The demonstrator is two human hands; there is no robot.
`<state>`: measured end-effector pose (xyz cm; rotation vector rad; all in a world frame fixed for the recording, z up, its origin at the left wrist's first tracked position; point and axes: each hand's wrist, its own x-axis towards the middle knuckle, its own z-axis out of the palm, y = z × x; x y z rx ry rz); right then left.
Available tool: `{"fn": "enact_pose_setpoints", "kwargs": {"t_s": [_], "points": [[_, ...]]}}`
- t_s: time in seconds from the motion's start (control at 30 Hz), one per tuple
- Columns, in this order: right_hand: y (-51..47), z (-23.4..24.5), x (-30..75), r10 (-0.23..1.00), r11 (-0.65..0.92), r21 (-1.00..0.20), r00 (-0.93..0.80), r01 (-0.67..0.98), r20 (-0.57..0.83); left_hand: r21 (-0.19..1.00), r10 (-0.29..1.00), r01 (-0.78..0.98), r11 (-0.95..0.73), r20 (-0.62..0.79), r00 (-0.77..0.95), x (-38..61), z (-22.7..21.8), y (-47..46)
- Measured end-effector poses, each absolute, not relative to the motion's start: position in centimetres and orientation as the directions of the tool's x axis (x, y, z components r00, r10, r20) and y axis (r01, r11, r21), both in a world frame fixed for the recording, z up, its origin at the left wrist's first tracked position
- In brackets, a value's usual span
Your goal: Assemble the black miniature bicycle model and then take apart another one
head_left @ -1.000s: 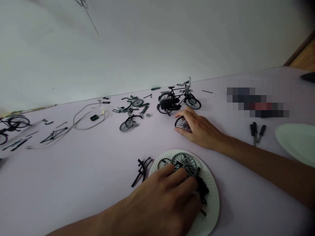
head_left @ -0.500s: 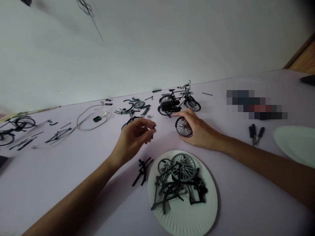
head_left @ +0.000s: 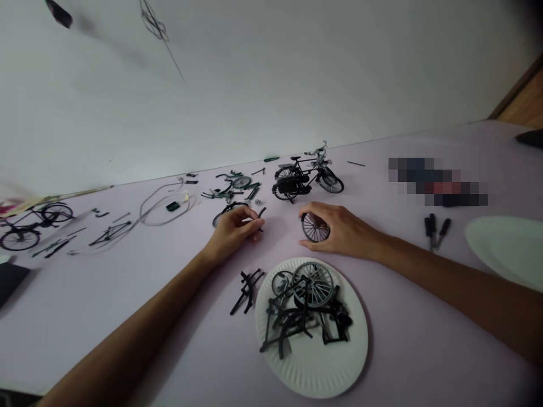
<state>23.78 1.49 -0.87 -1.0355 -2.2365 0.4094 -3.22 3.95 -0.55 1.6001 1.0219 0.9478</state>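
Pale lilac bench (head_left: pixel 127 322) meeting a white wall (head_left: pixel 271 85) along its far edge, with a patch of brown wood (head_left: pixel 526 99) past the far right corner. Near that far edge, a finished black model bicycle (head_left: pixel 301 178) standing upright. Just left of it, a cluster of green and black bicycle parts (head_left: pixel 237 185), then a loop of pale cable (head_left: pixel 165 206) around a small green piece. Farther left, another model bicycle (head_left: pixel 36 226) and a thin bicycle frame (head_left: pixel 111 233). To the right, a pair of small black-handled screwdrivers (head_left: pixel 436 232), a pixelated, unreadable object (head_left: pixel 436 183) and the edge of a second white plate (head_left: pixel 500 249).

Closest to the person, a white paper plate (head_left: pixel 311 376) piled with black parts (head_left: pixel 288 330) and a spoked wheel (head_left: pixel 311 284). Just left of the plate, a small bundle of black rods (head_left: pixel 246 291) lying on the bench.

Right hand (head_left: pixel 341 229) curved around a small spoked wheel (head_left: pixel 315 227), thumb and fingers on its rim, the wheel resting at the bench just above the plate. Left hand (head_left: pixel 232 230) nearly closed, pinching a thin black part (head_left: pixel 260 217) between thumb and fingers, with a partly hidden wheel (head_left: pixel 221 217) just behind the knuckles. The two hands apart, with a bare gap of bench between them.
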Motion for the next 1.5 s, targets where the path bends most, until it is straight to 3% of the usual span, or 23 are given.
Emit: {"fn": "enact_pose_setpoints", "kwargs": {"t_s": [0.27,0.5,0.7,1.07,1.5], "points": [[2.2,-1.2,23.8,0.856,0.515,-0.632,-0.302,0.579,0.421,0.989,0.921,0.041,-0.145,0.12,0.37,-1.3,-0.8,5.7],[2.9,-2.1,26.1,0.902,0.431,-0.719,-0.248,0.545,0.353,0.992,0.863,-0.102,-0.074,0.115,0.491,2.7,-1.0,6.1],[2.6,-2.0,25.3,0.908,0.412,-0.664,-0.223,0.624,0.354,0.992,0.854,-0.116,-0.057,0.109,0.51,2.9,-0.9,5.6],[1.4,-1.1,24.2,0.848,0.519,-0.512,-0.339,0.684,0.407,0.987,0.872,0.064,-0.15,0.102,0.479,3.2,-0.7,4.7],[1.4,-1.1,24.4,0.841,0.527,-0.487,-0.347,0.696,0.415,0.969,0.823,0.136,-0.208,0.098,0.56,3.2,-0.3,3.9]]}}
